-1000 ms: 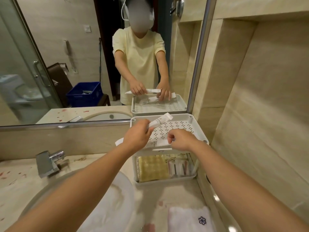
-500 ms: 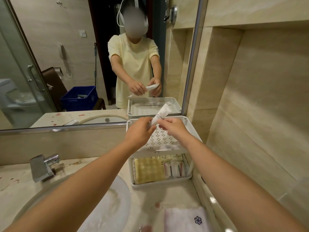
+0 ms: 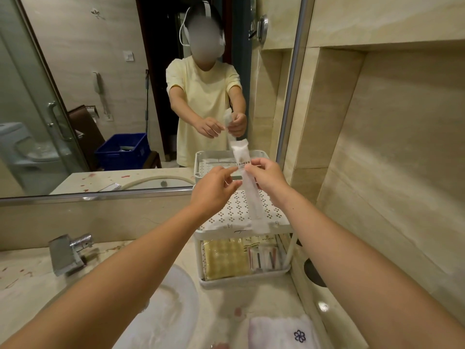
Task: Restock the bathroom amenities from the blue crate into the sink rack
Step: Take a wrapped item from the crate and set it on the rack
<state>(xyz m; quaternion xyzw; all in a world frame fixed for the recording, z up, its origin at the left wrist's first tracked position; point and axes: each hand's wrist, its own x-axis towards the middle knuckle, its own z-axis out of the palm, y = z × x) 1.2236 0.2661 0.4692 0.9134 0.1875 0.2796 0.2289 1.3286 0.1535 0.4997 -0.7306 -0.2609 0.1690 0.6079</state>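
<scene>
Right hand (image 3: 267, 178) pinches the sachet (image 3: 253, 205) near its printed top, which looks light and floppy; left hand (image 3: 214, 191) alongside, hold unclear.

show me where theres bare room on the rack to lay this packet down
Top shelf: bare perforated floor between its back rim and the flat packet along the front edge. Lower shelf is crowded, with a yellow packet and small packets. Off the rack, bare counter lies between rack and towel.

top shelf (image 3: 234, 212): mostly bare | lower shelf (image 3: 244, 282): packed (sachets (image 3: 226, 258)) | wall (image 3: 377, 172): close right
</scene>
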